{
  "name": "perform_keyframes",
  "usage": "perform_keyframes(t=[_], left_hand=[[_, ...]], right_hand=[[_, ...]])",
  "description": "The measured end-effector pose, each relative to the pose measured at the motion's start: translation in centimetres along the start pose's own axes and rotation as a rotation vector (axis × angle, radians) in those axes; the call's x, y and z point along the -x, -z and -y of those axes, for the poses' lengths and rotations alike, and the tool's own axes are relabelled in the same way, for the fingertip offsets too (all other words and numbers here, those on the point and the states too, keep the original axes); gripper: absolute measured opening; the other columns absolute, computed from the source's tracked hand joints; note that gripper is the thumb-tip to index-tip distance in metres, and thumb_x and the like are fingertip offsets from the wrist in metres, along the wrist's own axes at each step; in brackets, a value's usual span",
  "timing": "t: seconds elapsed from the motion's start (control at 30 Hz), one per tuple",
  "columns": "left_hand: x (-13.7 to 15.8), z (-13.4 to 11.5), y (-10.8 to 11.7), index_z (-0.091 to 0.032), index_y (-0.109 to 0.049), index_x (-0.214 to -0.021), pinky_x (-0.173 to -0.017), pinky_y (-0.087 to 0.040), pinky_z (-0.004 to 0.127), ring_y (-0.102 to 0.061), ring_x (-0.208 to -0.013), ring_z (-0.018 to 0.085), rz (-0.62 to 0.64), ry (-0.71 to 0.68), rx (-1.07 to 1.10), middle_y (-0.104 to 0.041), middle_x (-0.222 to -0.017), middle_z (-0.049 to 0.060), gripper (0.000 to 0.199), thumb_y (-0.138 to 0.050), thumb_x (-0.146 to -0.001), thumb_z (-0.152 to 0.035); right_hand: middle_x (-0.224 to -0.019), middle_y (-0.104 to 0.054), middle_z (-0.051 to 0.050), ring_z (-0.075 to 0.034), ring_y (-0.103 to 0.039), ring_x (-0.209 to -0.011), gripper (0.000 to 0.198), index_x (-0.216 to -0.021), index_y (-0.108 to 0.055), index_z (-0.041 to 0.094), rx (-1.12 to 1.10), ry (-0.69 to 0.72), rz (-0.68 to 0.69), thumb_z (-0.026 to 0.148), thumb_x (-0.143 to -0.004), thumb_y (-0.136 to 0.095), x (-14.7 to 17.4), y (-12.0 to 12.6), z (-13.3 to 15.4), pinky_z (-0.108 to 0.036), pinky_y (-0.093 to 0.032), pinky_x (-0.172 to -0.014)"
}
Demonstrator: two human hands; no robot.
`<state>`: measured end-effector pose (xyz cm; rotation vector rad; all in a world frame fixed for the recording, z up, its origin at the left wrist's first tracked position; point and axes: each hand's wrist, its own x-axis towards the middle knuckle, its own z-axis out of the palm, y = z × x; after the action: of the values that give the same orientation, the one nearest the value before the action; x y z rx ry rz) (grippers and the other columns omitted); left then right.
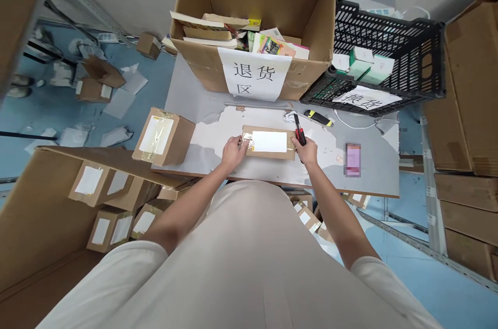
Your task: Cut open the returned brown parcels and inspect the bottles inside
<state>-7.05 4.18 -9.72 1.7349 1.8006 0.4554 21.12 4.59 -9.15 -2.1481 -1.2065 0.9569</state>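
A small taped cardboard box point(268, 154) with a blank-looking white label lies flat on the table in front of me. My left hand point(232, 152) grips its left end, where clear tape wraps the edge. At the opposite end, my right hand point(306, 151) is closed around a red and black box cutter point(299, 132), its dark tip pointing away from me. The fingers of that hand also touch the box's right end. A black and yellow cutter point(319, 117) rests on the table beyond my right hand.
Behind stand a large carton point(202, 67) of books and a black crate point(424, 77) with small boxes. Another taped box point(182, 137) sits at the table's left corner. A pink blurred rectangle point(353, 159) lies right. An open carton point(31, 204) holds parcels at lower left.
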Motion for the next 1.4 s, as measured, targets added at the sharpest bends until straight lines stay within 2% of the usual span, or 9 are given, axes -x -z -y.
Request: perform_keyframes(t=[0.13, 0.23, 0.3, 0.4, 0.5, 0.7, 1.07, 1.2, 1.4], left_hand=[[2.6, 0.4, -1.4, -0.019, -0.057, -0.127, -0.11, -0.033, 0.047, -0.044, -0.132, 0.028, 0.041, -0.397, -0.076, -0.055, -0.135, 0.016, 0.043, -0.052, -0.089, -0.039], [3.4, 1.1, -2.6, -0.022, -0.062, -0.121, -0.111, -0.034, 0.047, -0.047, -0.132, 0.023, 0.079, -0.507, -0.12, -0.06, -0.132, 0.012, 0.035, -0.038, -0.096, -0.021], [3.2, 1.7, -3.3, -0.021, -0.062, -0.121, -0.109, -0.037, 0.048, -0.049, -0.131, 0.022, 0.032, -0.537, -0.147, -0.061, -0.13, 0.012, 0.038, -0.033, -0.096, -0.016], [2.7, 2.6, -4.0, -0.02, -0.063, -0.119, -0.106, -0.042, 0.048, -0.053, -0.126, 0.022, -0.045, -0.624, -0.158, -0.065, -0.124, 0.012, 0.036, -0.035, -0.097, -0.015], [2.5, 3.0, -4.4, -0.019, -0.063, -0.117, -0.103, -0.046, 0.047, -0.055, -0.123, 0.022, -0.114, -0.68, -0.153, -0.067, -0.121, 0.012, 0.033, -0.038, -0.096, -0.014], [2.4, 2.9, -4.4, -0.019, -0.063, -0.117, -0.104, -0.046, 0.047, -0.056, -0.122, 0.022, -0.115, -0.697, -0.103, -0.067, -0.119, 0.012, 0.029, -0.044, -0.094, -0.014], [2.3, 3.0, -4.1, -0.021, -0.061, -0.121, -0.104, -0.045, 0.048, -0.054, -0.125, 0.022, -0.035, -0.644, -0.149, -0.065, -0.123, 0.013, 0.034, -0.037, -0.097, -0.016], [2.5, 2.9, -4.1, -0.021, -0.062, -0.12, -0.104, -0.045, 0.046, -0.055, -0.124, 0.022, -0.045, -0.617, -0.185, -0.065, -0.124, 0.012, 0.035, -0.036, -0.097, -0.015], [2.3, 2.4, -4.1, -0.021, -0.062, -0.12, -0.106, -0.042, 0.046, -0.054, -0.125, 0.021, -0.021, -0.575, -0.183, -0.063, -0.126, 0.012, 0.035, -0.038, -0.095, -0.013]], right_hand=[[-0.071, -0.066, -0.006, -0.023, -0.061, -0.067, 0.043, -0.088, -0.065, 0.016, 0.12, 0.084, -0.012, 0.058, -0.079, -0.057, 0.6, 0.8, 0.5, -0.035, -0.048, -0.068], [-0.107, -0.064, -0.015, -0.026, -0.06, -0.091, 0.047, -0.12, -0.057, 0.013, 0.24, 0.346, -0.013, 0.044, -0.085, -0.052, 1.4, 1.8, 2.2, -0.039, -0.047, -0.083], [-0.124, -0.057, -0.015, -0.026, -0.058, -0.101, 0.051, -0.137, -0.044, 0.016, 0.332, 0.547, 0.183, 0.034, -0.089, -0.046, 1.9, 2.0, 4.0, -0.038, -0.046, -0.087], [-0.125, -0.056, -0.009, -0.023, -0.06, -0.099, 0.057, -0.148, -0.032, 0.03, 0.591, 0.784, 0.581, 0.019, -0.092, -0.038, 2.3, 1.5, 6.9, -0.035, -0.046, -0.084], [-0.119, -0.056, -0.007, -0.02, -0.063, -0.092, 0.072, -0.151, -0.02, 0.041, 0.879, 0.887, 0.735, 0.006, -0.089, -0.032, 2.3, 0.5, 8.8, -0.031, -0.045, -0.08], [-0.119, -0.054, -0.008, -0.022, -0.065, -0.093, 0.075, -0.151, -0.009, 0.043, 1.089, 0.909, 0.763, 0.005, -0.09, -0.031, 2.0, -0.7, 9.8, -0.032, -0.045, -0.077], [-0.125, -0.054, -0.013, -0.025, -0.067, -0.09, 0.068, -0.152, -0.013, 0.039, 1.277, 0.857, 0.78, 0.011, -0.093, -0.03, 2.2, -0.3, 11.3, -0.034, -0.045, -0.072], [-0.123, -0.057, -0.015, -0.025, -0.067, -0.088, 0.066, -0.151, -0.021, 0.037, 1.325, 0.852, 0.743, 0.009, -0.092, -0.029, 2.1, 3.0, 10.1, -0.033, -0.044, -0.068], [-0.11, -0.061, -0.01, -0.018, -0.066, -0.072, 0.079, -0.149, -0.023, 0.044, 1.407, 0.689, 0.628, 0.0, -0.084, -0.034, 2.1, 10.3, 5.7, -0.029, -0.042, -0.062]])
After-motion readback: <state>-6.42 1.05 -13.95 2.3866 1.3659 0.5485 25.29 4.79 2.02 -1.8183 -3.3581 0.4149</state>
